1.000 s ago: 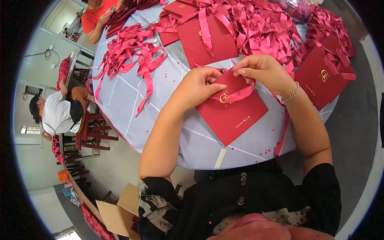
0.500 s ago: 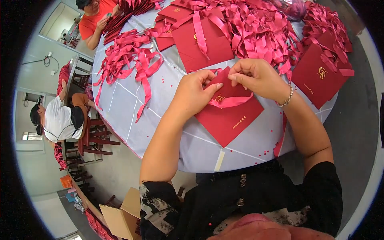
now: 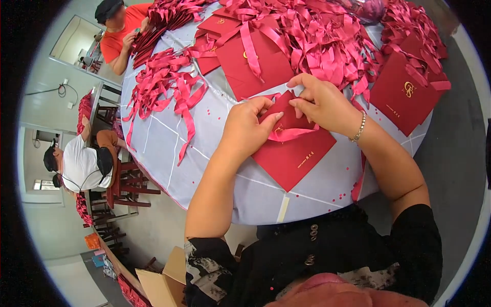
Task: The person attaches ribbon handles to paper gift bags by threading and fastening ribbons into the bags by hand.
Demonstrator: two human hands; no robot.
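A red paper gift bag [image 3: 299,159] with gold print lies tilted on the table in front of me, one corner toward my body. My left hand [image 3: 250,123] pinches its far left edge, thumb on the front face. My right hand [image 3: 322,105], with a bracelet at the wrist, is closed at the bag's top edge, thumb and fingertips together. Across the front, just below my fingers, runs a pink ribbon handle [image 3: 292,135]. What exactly my right fingertips hold is too small to make out.
Beyond my hands lie more red bags [image 3: 255,61] and a big heap of pink ribbons [image 3: 332,46]. Another bag stack [image 3: 406,92] is at the right, loose ribbons [image 3: 163,87] at the left. A person in orange [image 3: 125,36] works across the table. A cardboard box [image 3: 161,281] stands lower left.
My right hand has shifted slightly left and down along the bag's top edge. The ribbon handle sits a little differently across the front. The whole view has tilted slightly.
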